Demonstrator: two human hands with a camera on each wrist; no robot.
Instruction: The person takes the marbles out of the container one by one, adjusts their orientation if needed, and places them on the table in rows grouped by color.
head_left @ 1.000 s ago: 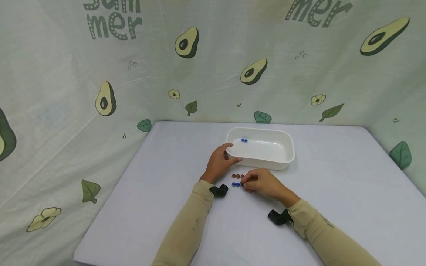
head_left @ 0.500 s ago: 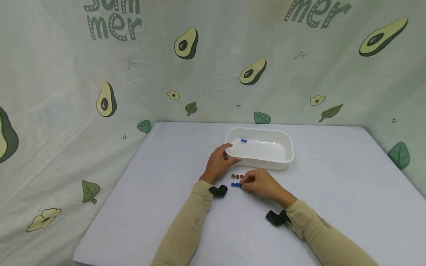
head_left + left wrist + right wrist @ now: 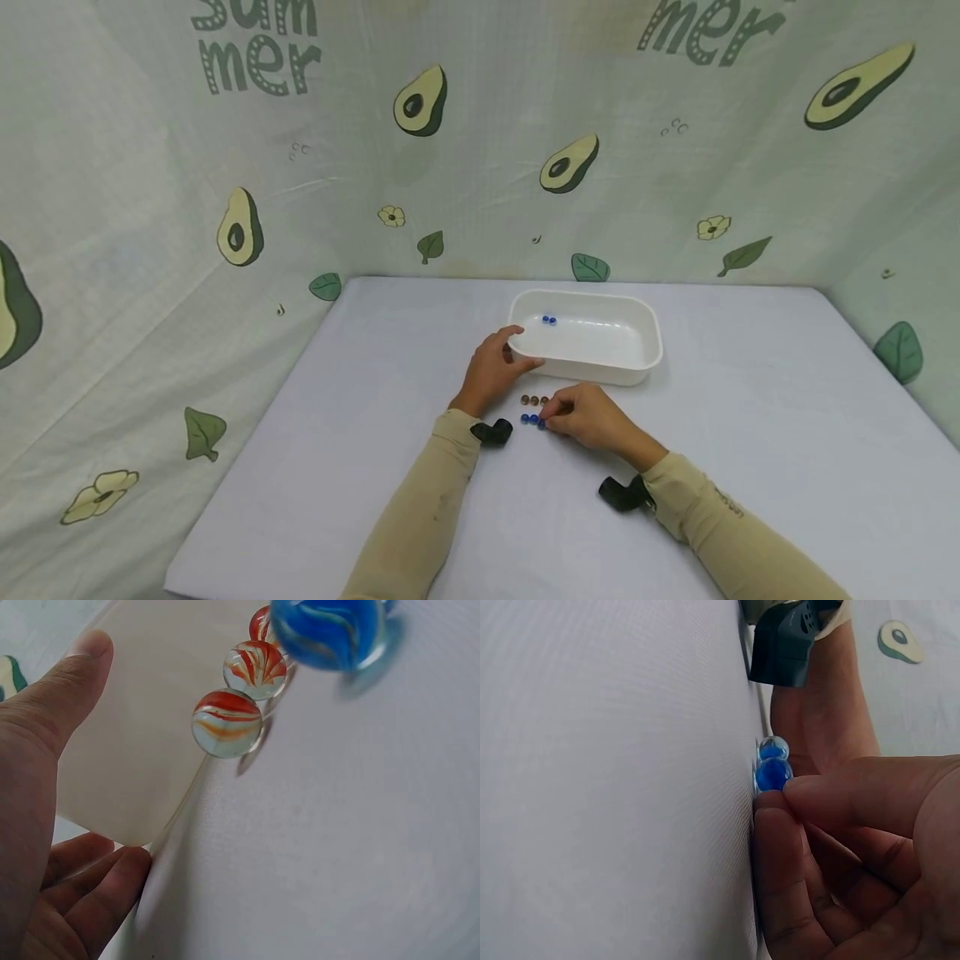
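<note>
A white plastic tray stands at the back of the table. My left hand grips its near left corner, thumb against the near wall and fingers round the left end. Two blue marbles lie inside the tray. In front of it sits a short row of red-and-orange swirled glass marbles, with a row of blue marbles nearer to me. My right hand pinches the blue marble at the right end of that row between thumb and index finger, partly hidden by the fingertips.
A white cloth covers the table. Behind it hangs a pale green curtain printed with avocados and leaves. Black wrist cameras sit under the left wrist and the right wrist.
My right hand has shifted slightly left, and the blue marble at its fingertips shows more, sitting a little nearer to me than the other two. My left hand stays on the tray.
</note>
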